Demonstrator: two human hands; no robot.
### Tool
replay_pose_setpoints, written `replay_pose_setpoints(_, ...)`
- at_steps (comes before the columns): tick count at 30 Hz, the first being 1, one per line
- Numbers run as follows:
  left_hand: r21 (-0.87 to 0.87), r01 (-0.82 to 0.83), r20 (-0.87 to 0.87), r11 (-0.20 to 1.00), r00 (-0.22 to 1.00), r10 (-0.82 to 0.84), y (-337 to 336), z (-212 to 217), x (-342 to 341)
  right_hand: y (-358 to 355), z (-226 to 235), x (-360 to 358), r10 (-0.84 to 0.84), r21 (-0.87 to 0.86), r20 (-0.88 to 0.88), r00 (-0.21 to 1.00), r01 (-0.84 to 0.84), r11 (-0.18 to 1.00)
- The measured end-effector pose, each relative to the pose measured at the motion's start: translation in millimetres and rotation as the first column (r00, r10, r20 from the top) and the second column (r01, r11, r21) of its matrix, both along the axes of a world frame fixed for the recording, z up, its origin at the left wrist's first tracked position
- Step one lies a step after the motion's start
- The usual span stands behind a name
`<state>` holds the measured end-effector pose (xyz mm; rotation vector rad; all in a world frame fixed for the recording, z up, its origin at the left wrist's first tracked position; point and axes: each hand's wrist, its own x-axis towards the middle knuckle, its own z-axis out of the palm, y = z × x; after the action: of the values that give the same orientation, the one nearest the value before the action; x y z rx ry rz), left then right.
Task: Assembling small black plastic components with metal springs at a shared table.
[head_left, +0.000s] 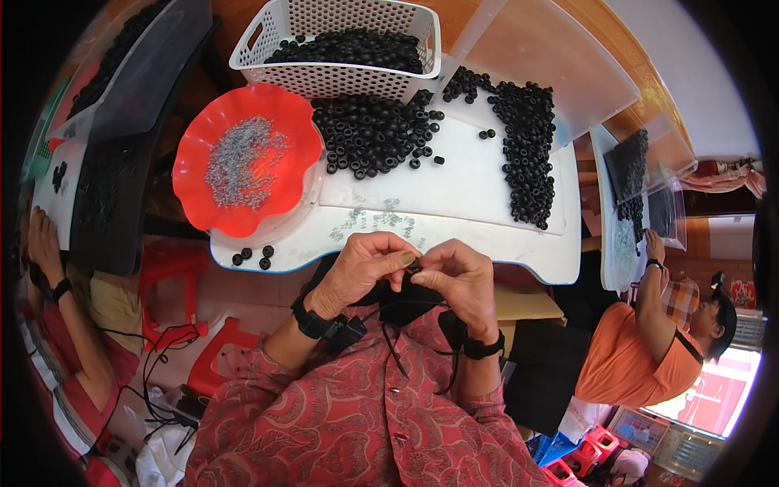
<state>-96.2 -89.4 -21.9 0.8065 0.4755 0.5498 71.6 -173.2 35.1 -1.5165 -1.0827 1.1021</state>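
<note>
Both of my hands meet in front of my chest, just off the near edge of the white table point(300, 223). A small black ring-shaped part point(414, 265) is pinched between them, partly covered by the fingertips. My left hand point(365, 269) has its thumb and forefinger closed on it, and my right hand point(458, 280) pinches its other side. Just beyond my fingers, small clear pieces point(381, 217) lie scattered on the table. Several loose black rings point(264, 258) sit by the table's left front edge.
A red wavy-edged bowl point(191, 183) holds many clear pieces. Behind it stands a white perforated basket point(341, 81) of black parts. Heaps of black rings point(369, 134) point(527, 154) lie on a white board point(479, 183). Co-workers sit at tables left and right point(641, 349); red stools point(223, 353) stand left.
</note>
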Motion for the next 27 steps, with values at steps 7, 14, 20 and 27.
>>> replay_pose_setpoints(7,-0.119,-0.015,0.167,0.993,0.985,0.035,1,-2,1,4,0,2,0.089,0.057,-0.028,0.996,-0.087,0.995)
replay_pose_setpoints(14,-0.199,-0.023,0.205,0.98,0.976,0.065,0,-6,3,7,-1,0,0.132,0.124,0.007,0.991,-0.132,0.983)
replay_pose_setpoints(20,-0.22,-0.074,0.207,0.973,0.971,0.121,-5,-3,8,6,6,-4,0.095,0.152,0.184,0.978,-0.123,0.981)
replay_pose_setpoints(27,-0.183,-0.105,0.165,0.977,0.977,0.136,-7,12,9,1,1,-9,-0.002,0.264,0.128,0.992,-0.032,0.964)
